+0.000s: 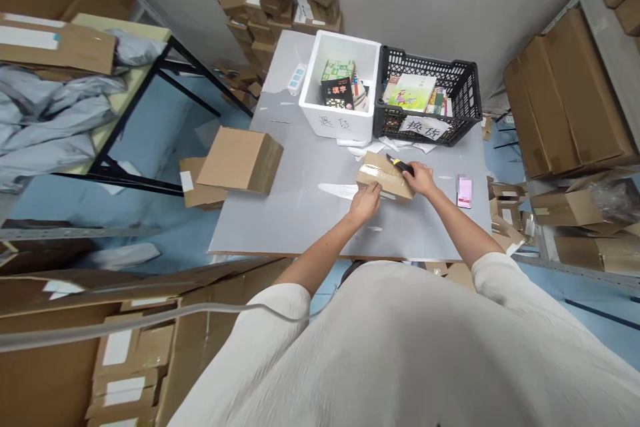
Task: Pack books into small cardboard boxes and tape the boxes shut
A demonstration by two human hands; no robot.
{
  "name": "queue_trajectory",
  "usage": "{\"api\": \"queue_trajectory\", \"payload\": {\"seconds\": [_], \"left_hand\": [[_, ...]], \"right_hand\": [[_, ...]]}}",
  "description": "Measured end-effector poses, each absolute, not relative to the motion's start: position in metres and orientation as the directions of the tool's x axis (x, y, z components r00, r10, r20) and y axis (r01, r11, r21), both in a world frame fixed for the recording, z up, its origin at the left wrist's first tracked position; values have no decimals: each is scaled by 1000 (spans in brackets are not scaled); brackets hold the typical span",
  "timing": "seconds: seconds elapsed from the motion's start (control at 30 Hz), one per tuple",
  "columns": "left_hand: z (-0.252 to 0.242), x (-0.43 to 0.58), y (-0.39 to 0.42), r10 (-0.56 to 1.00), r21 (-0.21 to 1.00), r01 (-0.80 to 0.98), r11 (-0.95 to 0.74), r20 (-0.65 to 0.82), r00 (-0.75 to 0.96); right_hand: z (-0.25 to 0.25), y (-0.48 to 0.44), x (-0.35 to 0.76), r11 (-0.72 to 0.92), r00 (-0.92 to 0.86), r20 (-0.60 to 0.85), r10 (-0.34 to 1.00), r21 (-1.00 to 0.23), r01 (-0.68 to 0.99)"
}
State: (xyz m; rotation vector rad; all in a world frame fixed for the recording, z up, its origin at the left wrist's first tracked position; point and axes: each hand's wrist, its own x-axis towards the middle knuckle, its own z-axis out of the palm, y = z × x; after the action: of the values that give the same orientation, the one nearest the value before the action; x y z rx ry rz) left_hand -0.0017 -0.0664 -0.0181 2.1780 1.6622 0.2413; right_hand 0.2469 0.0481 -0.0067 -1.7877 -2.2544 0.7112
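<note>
A small flat cardboard parcel [384, 175] sealed with clear tape lies on the grey table [300, 213]. My left hand [367, 201] rests against its near left edge, fingers curled on it. My right hand [420, 178] is closed round a yellow and black box cutter [399, 165], whose tip touches the top of the parcel.
A white foam box [340, 83] with books and a black plastic crate [427, 95] with books stand at the table's far side. A larger brown carton [241, 160] overhangs the left edge. A pink pad [465, 191] lies right. Stacked cartons and shelves surround the table.
</note>
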Motion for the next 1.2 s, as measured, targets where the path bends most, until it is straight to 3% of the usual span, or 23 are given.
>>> {"api": "queue_trajectory", "payload": {"seconds": [0.27, 0.53, 0.7, 0.87, 1.2], "left_hand": [[-17, -4, -49, 954, 452, 867, -208, -102, 282], [-21, -3, -23, 954, 496, 844, -203, -93, 284], [-12, 11, -23, 964, 455, 868, -197, -72, 256], [-5, 47, -35, 970, 470, 873, -128, -124, 209], [4, 81, -50, 936, 319, 947, -33, -324, 142]], "right_hand": [[-16, -22, 257, 33, -105, -129, 986, -468, 883], [-21, -58, 252, -3, -130, -164, 978, -632, 775], [-26, -44, 261, -15, -159, -177, 971, -713, 701], [-26, 9, 265, -38, -110, -165, 980, -700, 713], [-19, 72, 239, 127, -316, -215, 924, -608, 784]]}}
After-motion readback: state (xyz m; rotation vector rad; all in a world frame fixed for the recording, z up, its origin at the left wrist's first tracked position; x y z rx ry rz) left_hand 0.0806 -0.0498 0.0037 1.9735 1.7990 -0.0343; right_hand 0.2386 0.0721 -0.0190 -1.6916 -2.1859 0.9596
